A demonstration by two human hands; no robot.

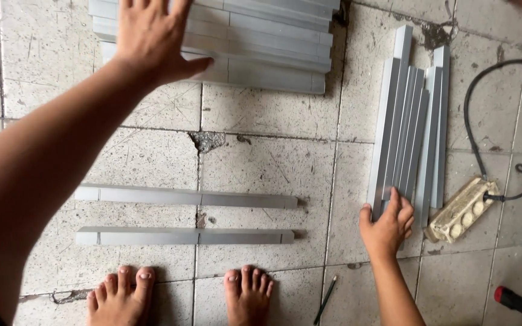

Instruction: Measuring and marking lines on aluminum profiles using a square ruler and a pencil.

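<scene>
Right hand (386, 224), fingers curled on the near ends of the grey strips (407, 127) at right of frame; left hand (152, 36) spread flat over the upper-left stack (261, 48). Strips look light, stiff, smooth; gripping several ends together seems best.

Bare tile lies open between the two loose bars (185, 197) and the bundle (407, 127) — extension block (463, 209) crowds right.

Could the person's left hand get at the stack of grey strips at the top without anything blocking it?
Probably yes. The left hand is spread open and already lies over the near edge of the stack of grey strips, with only bare floor tiles beside it. The right hand is busy at another bundle of grey strips.
</scene>
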